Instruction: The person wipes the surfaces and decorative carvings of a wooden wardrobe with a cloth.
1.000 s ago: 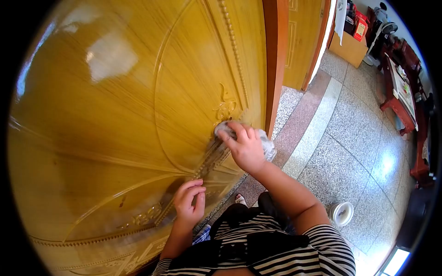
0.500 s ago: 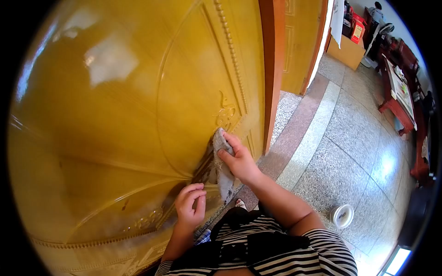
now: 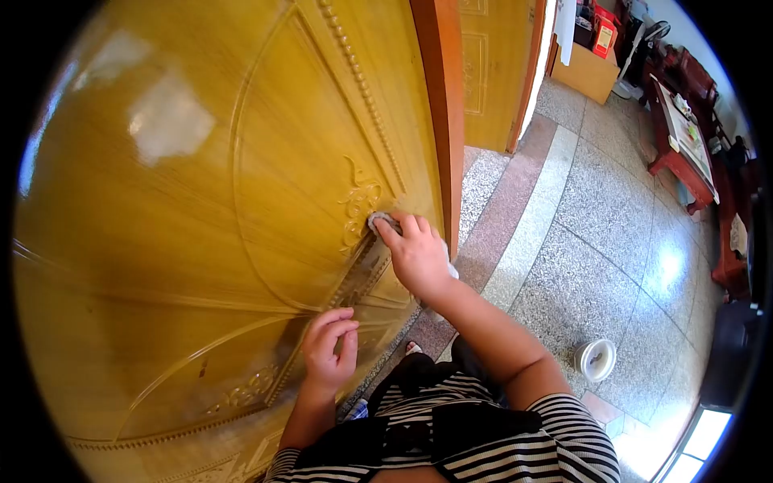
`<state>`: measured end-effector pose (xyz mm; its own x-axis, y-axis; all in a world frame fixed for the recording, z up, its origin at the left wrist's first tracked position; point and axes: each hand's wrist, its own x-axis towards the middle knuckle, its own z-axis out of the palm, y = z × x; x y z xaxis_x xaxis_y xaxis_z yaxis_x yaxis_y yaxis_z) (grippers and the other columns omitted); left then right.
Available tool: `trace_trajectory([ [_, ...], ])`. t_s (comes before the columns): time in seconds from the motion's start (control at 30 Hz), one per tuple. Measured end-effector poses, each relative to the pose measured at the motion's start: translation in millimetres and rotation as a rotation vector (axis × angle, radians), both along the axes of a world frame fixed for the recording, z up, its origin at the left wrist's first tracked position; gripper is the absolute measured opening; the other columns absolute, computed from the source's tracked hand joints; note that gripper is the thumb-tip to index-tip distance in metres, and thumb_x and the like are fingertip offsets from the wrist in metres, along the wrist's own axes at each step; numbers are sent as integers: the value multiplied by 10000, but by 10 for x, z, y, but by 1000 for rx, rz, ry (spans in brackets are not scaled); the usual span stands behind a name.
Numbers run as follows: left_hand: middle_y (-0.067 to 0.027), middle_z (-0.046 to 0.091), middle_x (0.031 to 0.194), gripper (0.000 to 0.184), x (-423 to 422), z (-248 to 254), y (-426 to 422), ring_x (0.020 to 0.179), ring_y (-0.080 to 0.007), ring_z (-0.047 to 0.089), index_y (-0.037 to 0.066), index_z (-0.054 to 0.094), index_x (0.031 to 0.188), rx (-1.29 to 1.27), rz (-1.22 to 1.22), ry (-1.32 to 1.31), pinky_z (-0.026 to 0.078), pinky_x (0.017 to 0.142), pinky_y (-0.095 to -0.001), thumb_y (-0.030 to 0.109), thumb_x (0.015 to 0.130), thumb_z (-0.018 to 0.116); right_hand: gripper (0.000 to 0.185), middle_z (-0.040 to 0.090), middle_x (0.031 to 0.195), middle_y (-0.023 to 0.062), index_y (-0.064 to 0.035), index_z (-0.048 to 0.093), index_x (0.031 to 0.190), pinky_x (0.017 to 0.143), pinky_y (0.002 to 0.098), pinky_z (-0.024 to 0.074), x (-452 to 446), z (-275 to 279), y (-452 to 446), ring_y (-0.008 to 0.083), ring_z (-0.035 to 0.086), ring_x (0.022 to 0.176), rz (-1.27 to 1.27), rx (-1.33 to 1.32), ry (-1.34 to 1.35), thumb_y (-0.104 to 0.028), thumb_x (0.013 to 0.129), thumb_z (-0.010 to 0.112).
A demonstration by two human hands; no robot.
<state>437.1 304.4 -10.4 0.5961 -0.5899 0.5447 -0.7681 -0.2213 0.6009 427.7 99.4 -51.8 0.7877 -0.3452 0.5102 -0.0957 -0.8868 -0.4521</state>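
Note:
A glossy yellow-brown wooden door [image 3: 177, 233] with carved mouldings fills the left side of the view. My right hand [image 3: 419, 253] presses a grey cloth [image 3: 382, 219] against the door, beside a raised scroll carving [image 3: 360, 201]. Most of the cloth is hidden under the palm; a pale end of it shows past the wrist side. My left hand [image 3: 332, 350] is held lower, near the door's lower carved panel, with its fingers loosely curved and apart and nothing in them.
On the speckled stone floor [image 3: 592, 213] to the right stands a white bucket [image 3: 596, 360]. A brown door frame [image 3: 441, 121] edges the door, with another yellow door [image 3: 491, 80] beyond. A red-brown low table [image 3: 684, 145], a fan [image 3: 644, 40] and a cardboard-coloured box [image 3: 586, 74] are farther back.
My right hand has turned palm-down over the cloth, which hung loose before and is now bunched against the door. My left hand has barely moved. The view has shifted slightly.

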Motion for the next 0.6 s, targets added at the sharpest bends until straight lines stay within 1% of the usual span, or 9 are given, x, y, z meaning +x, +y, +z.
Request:
trace_trajectory([
  [0.1, -155, 624, 935, 59, -4, -57, 91, 816, -280, 616, 5, 614, 823, 17, -7, -1, 496, 729, -337, 24, 768, 606, 410, 523, 1092, 69, -175, 586, 1136, 829, 375, 412, 32, 0, -70, 265, 500, 986, 14, -100, 1, -58, 747, 524],
  [0.17, -165, 604, 965, 51, 0, -86, 161, 855, -270, 603, -6, 592, 827, 29, 28, 30, 482, 765, -340, -14, 782, 569, 420, 491, 1131, 48, -200, 566, 1168, 791, 363, 410, 37, -31, -58, 239, 485, 986, -1, -187, -49, -109, 760, 523],
  [0.33, -161, 611, 943, 53, 28, -157, 291, 844, -278, 614, -3, 603, 822, 34, 99, 24, 492, 756, -339, -4, 773, 585, 419, 483, 1145, 40, -200, 578, 1160, 786, 362, 405, 66, -73, -52, 233, 477, 1003, -14, -216, -73, -118, 752, 532],
  [0.4, -159, 620, 926, 60, 39, -171, 297, 830, -282, 622, 1, 613, 816, 31, 119, 22, 502, 744, -340, -1, 758, 604, 410, 502, 1108, 43, -199, 607, 1119, 820, 373, 400, 64, -41, -83, 242, 494, 979, 7, -191, -81, -82, 733, 535],
  [0.43, -163, 609, 939, 51, 36, -160, 289, 836, -274, 611, -10, 602, 826, 51, 122, 36, 493, 752, -338, 2, 780, 582, 421, 510, 1099, 63, -175, 604, 1114, 815, 381, 407, 68, -17, -84, 255, 502, 964, 15, -165, -79, -54, 715, 546],
  [0.47, -167, 598, 953, 52, 11, -151, 293, 841, -267, 600, -22, 591, 836, 75, 126, 54, 484, 759, -337, 4, 803, 561, 421, 510, 1099, 63, -175, 604, 1114, 815, 381, 407, 63, -11, -75, 255, 502, 964, 20, -158, -68, -54, 715, 546],
  [0.53, -169, 597, 954, 53, 12, -162, 298, 837, -264, 598, -24, 590, 837, 77, 123, 69, 483, 758, -337, 5, 803, 561, 449, 523, 1069, 94, -135, 589, 1116, 811, 389, 420, 84, -9, -58, 286, 515, 948, 35, -9, -15, -4, 688, 563],
  [0.57, -171, 597, 955, 55, 17, -163, 291, 833, -261, 597, -26, 590, 838, 70, 117, 75, 483, 757, -338, 6, 803, 561, 449, 523, 1069, 94, -135, 589, 1116, 811, 389, 420, 80, -15, -40, 286, 515, 948, 35, -9, -15, -4, 688, 563],
  [0.6, -171, 597, 955, 55, 17, -161, 282, 833, -261, 597, -26, 590, 838, 69, 117, 74, 483, 757, -338, 6, 803, 561, 465, 526, 1065, 116, -105, 570, 1128, 829, 384, 422, 64, -28, -13, 304, 517, 964, 103, 141, -23, 25, 682, 564],
])
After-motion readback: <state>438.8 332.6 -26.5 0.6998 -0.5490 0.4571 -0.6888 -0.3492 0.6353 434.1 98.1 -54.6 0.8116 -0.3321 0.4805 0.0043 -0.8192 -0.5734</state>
